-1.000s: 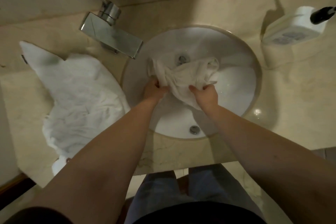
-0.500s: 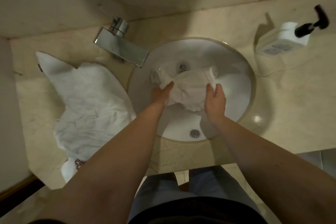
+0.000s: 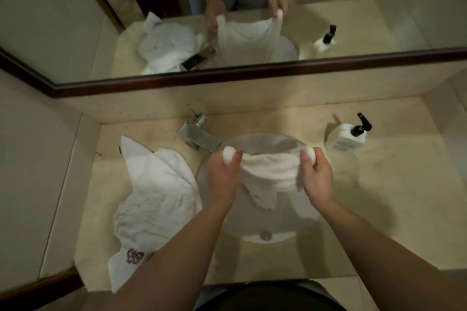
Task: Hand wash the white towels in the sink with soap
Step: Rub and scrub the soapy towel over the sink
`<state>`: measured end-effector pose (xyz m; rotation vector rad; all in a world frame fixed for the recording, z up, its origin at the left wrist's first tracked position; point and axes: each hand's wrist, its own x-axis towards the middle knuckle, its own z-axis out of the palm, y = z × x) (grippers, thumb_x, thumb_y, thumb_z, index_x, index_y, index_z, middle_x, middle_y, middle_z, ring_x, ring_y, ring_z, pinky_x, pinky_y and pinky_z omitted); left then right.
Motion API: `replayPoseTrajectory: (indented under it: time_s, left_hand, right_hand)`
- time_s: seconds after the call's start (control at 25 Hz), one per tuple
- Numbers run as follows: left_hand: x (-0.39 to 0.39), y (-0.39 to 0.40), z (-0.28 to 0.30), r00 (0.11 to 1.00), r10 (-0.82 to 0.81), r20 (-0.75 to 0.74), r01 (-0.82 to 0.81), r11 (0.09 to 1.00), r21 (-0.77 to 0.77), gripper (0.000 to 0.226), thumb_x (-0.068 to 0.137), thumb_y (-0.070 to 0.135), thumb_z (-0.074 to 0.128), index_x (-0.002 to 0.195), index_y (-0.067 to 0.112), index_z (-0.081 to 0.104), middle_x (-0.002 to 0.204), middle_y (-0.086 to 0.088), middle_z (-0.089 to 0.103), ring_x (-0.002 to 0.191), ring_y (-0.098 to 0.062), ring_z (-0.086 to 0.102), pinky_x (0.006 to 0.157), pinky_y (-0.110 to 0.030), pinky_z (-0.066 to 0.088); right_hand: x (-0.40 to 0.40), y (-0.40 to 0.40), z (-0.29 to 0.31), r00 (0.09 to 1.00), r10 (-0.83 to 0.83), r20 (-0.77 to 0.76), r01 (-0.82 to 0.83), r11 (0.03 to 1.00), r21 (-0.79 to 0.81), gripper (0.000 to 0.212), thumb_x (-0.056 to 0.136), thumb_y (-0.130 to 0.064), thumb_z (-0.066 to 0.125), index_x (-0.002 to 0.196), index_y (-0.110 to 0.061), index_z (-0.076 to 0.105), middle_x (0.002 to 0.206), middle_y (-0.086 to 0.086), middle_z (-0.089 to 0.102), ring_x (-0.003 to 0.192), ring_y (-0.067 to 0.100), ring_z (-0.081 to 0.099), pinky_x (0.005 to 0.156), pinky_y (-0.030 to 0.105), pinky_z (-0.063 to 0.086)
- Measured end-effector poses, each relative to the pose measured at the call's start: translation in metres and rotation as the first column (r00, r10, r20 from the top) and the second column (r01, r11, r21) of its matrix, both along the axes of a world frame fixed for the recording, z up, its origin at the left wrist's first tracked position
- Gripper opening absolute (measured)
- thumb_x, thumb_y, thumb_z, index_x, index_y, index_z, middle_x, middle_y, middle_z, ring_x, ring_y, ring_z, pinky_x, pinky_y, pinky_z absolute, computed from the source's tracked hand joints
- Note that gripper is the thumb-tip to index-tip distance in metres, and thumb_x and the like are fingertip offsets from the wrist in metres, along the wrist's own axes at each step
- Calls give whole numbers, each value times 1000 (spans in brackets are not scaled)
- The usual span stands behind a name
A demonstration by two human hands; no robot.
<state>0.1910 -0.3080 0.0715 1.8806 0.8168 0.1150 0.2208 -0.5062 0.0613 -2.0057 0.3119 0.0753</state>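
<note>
Fingers of the left hand [image 3: 223,171] curl round one bunched corner of the white towel [image 3: 271,171], a knob of cloth poking out above the knuckles. Right hand [image 3: 316,175] clenched the same way on the opposite corner. Towel stretched between the two hands, held up over the sink [image 3: 257,236]; its middle sags, and a tail hangs down into the basin toward the near rim.

Basin round, set into a beige stone counter [image 3: 379,209]. Overflow hole at the near rim, uncovered. Faucet [image 3: 199,137] at the far left edge of the basin, its spout just beside the left knuckles; touching or not, cannot tell.

Second towel [image 3: 154,192] heaped on the counter left of the sink, its edge lapping the basin rim, an embroidered mark at its near end. Soap dispenser [image 3: 347,135] stands far right, apart from the right hand, with bare counter between. Mirror [image 3: 252,76], dark-framed, runs along the back wall.
</note>
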Motion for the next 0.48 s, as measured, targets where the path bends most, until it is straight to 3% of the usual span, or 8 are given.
replayPoseTrajectory:
  time_s: [0.16, 0.28, 0.4, 0.48]
  left_hand:
    - [-4, -13, 46, 964, -114, 242, 107, 993, 45, 23, 84, 41, 67, 80, 22, 55, 80, 3, 57, 70, -1, 52, 65, -20, 40]
    - [2, -36, 75, 935, -64, 349, 118, 984, -135, 26, 75, 52, 59, 78, 26, 59, 74, 8, 60, 68, -4, 55, 68, -26, 48]
    - [13, -66, 102, 927, 3, 376, 99, 963, -252, 19, 89, 37, 62, 79, 22, 60, 73, 9, 60, 65, -3, 55, 63, -21, 47]
    - [21, -81, 113, 923, 143, 358, -28, 951, -308, 20, 96, 29, 60, 79, 18, 59, 75, 5, 60, 68, -7, 56, 65, -25, 48]
  right_hand:
    - [5, 1, 63, 991, 70, 115, -89, 982, 167, 26, 104, -24, 47, 79, -16, 47, 70, -6, 44, 61, 2, 41, 60, 25, 36]
    - [18, 18, 106, 991, 40, 125, -78, 944, 320, 25, 103, -23, 49, 80, -15, 52, 72, -4, 48, 61, 1, 46, 58, 17, 42]
    - [34, 40, 130, 988, -111, -103, 150, 823, 548, 20, 101, -32, 50, 100, -15, 61, 87, 2, 63, 80, 10, 64, 73, 27, 55]
    - [34, 49, 132, 954, -176, -244, 294, 717, 632, 24, 101, -36, 50, 110, -16, 59, 99, 9, 66, 95, 25, 67, 85, 40, 57]
